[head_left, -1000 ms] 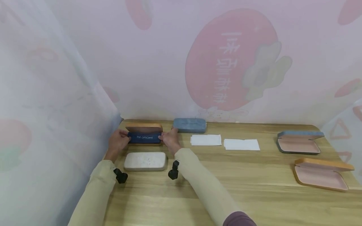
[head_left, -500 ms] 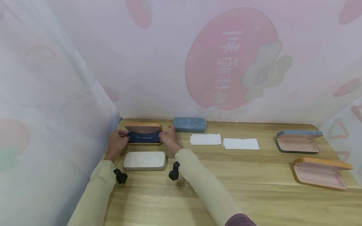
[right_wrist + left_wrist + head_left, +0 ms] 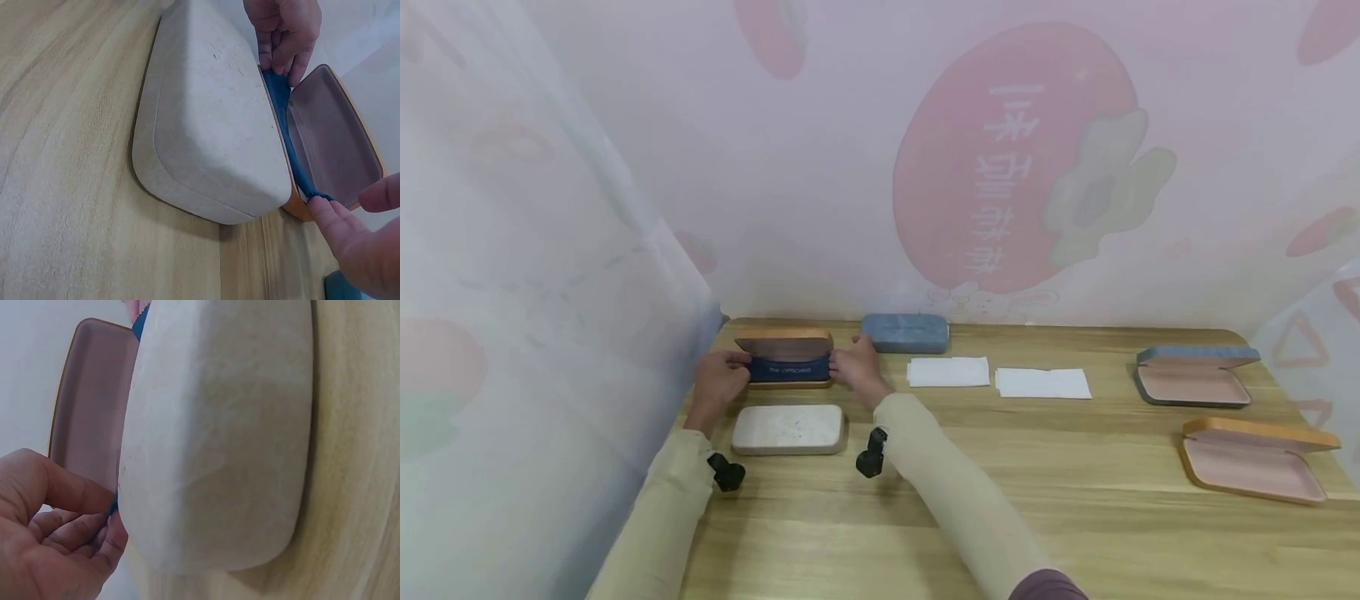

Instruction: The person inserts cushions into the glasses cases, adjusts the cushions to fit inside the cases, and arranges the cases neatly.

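Observation:
A dark blue glasses cloth (image 3: 790, 369), folded into a strip and lettered in white, lies in the lower half of an opened orange glasses case (image 3: 784, 335). Its left end is pinched by my left hand (image 3: 718, 385), with thumb and fingers meeting at the corner in the left wrist view. At the other end, fingers of my right hand (image 3: 859, 371) press on the cloth; in the right wrist view the thumb stands apart from it. Nearer to me sits a closed off-white glasses case (image 3: 787, 429), which hides much of the cloth in the left wrist view.
A closed blue glasses case (image 3: 905, 332) stands by the back wall, just behind my right hand. Two folded white cloths (image 3: 948, 372) lie to the right. At the far right are an opened blue case (image 3: 1193, 385) and an opened orange case (image 3: 1255, 473).
The cloth has sunk lower into the orange case, and its lettering has shifted slightly right and down. Both hands have moved slightly right with it; the right thumb now stands off the cloth.

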A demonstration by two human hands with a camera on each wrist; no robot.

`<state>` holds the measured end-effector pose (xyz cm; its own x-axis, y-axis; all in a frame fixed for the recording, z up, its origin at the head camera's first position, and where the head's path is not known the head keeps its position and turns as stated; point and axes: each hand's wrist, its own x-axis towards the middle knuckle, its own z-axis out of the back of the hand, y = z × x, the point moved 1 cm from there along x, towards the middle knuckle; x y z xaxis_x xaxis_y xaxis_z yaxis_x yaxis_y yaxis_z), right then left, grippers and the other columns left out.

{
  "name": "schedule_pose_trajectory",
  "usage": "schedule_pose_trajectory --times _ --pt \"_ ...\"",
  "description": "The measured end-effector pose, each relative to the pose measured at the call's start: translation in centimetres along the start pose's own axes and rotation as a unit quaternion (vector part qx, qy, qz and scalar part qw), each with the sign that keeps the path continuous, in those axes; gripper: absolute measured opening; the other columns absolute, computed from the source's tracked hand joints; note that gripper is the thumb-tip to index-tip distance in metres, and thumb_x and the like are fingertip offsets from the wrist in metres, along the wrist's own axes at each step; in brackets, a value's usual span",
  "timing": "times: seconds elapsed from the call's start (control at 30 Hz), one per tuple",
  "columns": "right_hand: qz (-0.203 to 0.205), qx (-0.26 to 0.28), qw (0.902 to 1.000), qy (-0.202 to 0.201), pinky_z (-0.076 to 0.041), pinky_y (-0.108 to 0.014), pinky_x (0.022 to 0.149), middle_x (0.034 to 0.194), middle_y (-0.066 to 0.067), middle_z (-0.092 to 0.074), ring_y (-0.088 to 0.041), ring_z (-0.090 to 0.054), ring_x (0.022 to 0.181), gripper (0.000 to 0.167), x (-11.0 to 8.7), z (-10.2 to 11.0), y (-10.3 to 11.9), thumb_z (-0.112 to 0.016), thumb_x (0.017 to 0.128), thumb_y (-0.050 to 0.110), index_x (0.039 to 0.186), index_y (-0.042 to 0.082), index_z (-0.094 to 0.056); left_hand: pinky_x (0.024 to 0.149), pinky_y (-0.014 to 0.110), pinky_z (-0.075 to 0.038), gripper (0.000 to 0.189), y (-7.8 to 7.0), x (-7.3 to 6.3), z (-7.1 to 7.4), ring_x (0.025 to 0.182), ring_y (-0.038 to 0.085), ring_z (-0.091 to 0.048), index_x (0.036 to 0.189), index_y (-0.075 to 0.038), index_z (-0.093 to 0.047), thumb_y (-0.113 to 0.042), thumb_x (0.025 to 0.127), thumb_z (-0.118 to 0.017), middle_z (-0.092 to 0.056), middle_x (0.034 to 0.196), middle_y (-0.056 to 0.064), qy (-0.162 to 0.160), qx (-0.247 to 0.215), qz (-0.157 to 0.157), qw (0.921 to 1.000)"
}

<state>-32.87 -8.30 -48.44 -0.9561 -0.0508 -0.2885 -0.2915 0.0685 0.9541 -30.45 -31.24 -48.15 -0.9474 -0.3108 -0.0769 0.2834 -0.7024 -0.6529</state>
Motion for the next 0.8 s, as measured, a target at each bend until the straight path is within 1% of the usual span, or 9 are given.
schedule_pose_trajectory --times 0.07,0.17,0.27,0.33,0.5,0.67,0.77,0.8 --pt "0.003 0.002 1.0 0.006 -0.059 -0.039 0.092 0.126 -0.031 -0.062 -0.039 -0.07 0.109 0.069 0.0 0.2 -0.1 -0.056 0.094 -0.007 0.156 -0.002 -0.026 0.061 0.027 -0.043 0.047 0.1 0.0 0.0 0.088 0.027 -0.057 0.125 0.002 -0.069 -0.002 0.084 -0.046 -0.067 0.122 0.024 0.003 -0.001 0.006 1.0" --pt "0.007 0.007 0.9998 0.016 -0.058 -0.041 0.094 0.126 -0.03 -0.062 -0.039 -0.069 0.11 0.063 -0.1 0.4 -0.2 -0.055 0.097 -0.005 0.154 -0.004 -0.029 0.074 0.034 -0.051 0.046 0.1 -0.3 0.2 0.104 0.032 -0.062 0.128 0.0 -0.067 -0.004 0.087 -0.046 -0.066 0.125 0.023 -0.001 0.005 0.002 1.0" --pt "0.012 0.002 0.9996 0.025 -0.057 -0.042 0.096 0.126 -0.03 -0.063 -0.038 -0.069 0.112 0.057 -0.1 0.5 -0.1 -0.054 0.098 -0.003 0.152 -0.005 -0.034 0.086 0.043 -0.054 0.045 -0.1 -0.7 0.6 0.116 0.035 -0.061 0.129 0.0 -0.067 -0.005 0.088 -0.047 -0.065 0.129 0.023 -0.003 0.009 -0.007 0.9999" --pt "0.018 -0.009 0.9994 0.029 -0.056 -0.042 0.097 0.125 -0.03 -0.063 -0.038 -0.068 0.113 0.052 -0.2 0.6 -0.1 -0.054 0.099 -0.003 0.149 -0.006 -0.038 0.09 0.045 -0.053 0.045 -0.1 -0.9 0.6 0.118 0.036 -0.061 0.129 -0.001 -0.067 -0.005 0.088 -0.048 -0.065 0.129 0.023 -0.003 0.01 -0.015 0.9998" --pt "0.04 -0.027 0.9979 0.043 -0.056 -0.041 0.099 0.125 -0.027 -0.062 -0.037 -0.066 0.115 0.046 -0.5 0.6 -0.3 -0.054 0.099 -0.003 0.143 -0.007 -0.044 0.093 0.045 -0.052 0.044 0.1 -1.1 0.6 0.12 0.035 -0.06 0.13 0.001 -0.066 -0.005 0.089 -0.05 -0.065 0.13 0.022 0.003 -0.001 -0.017 0.9998" --pt "0.058 -0.057 0.9938 0.076 -0.057 -0.039 0.097 0.128 -0.024 -0.062 -0.036 -0.065 0.117 0.047 -0.6 0.2 -0.5 -0.056 0.097 0.001 0.143 -0.005 -0.045 0.098 0.048 -0.051 0.043 0.0 -1.1 0.5 0.123 0.037 -0.058 0.132 0.001 -0.064 -0.007 0.092 -0.052 -0.064 0.133 0.022 0.003 -0.01 -0.012 0.9999" --pt "0.068 -0.069 0.991 0.093 -0.057 -0.038 0.097 0.131 -0.023 -0.062 -0.034 -0.065 0.118 0.048 -0.4 0.1 -0.6 -0.057 0.097 0.001 0.143 -0.004 -0.045 0.098 0.048 -0.052 0.041 0.0 -1.1 0.5 0.121 0.037 -0.06 0.131 0.001 -0.065 -0.007 0.092 -0.054 -0.065 0.131 0.022 -0.008 -0.01 -0.017 0.9998" --pt "0.069 -0.063 0.9911 0.095 -0.056 -0.039 0.098 0.131 -0.024 -0.062 -0.035 -0.065 0.119 0.049 -0.3 0.2 -0.7 -0.056 0.098 0.001 0.145 -0.003 -0.044 0.098 0.048 -0.052 0.04 0.1 -1.0 0.5 0.12 0.036 -0.061 0.13 0.001 -0.065 -0.008 0.093 -0.055 -0.066 0.129 0.022 -0.014 -0.012 -0.019 0.9997"
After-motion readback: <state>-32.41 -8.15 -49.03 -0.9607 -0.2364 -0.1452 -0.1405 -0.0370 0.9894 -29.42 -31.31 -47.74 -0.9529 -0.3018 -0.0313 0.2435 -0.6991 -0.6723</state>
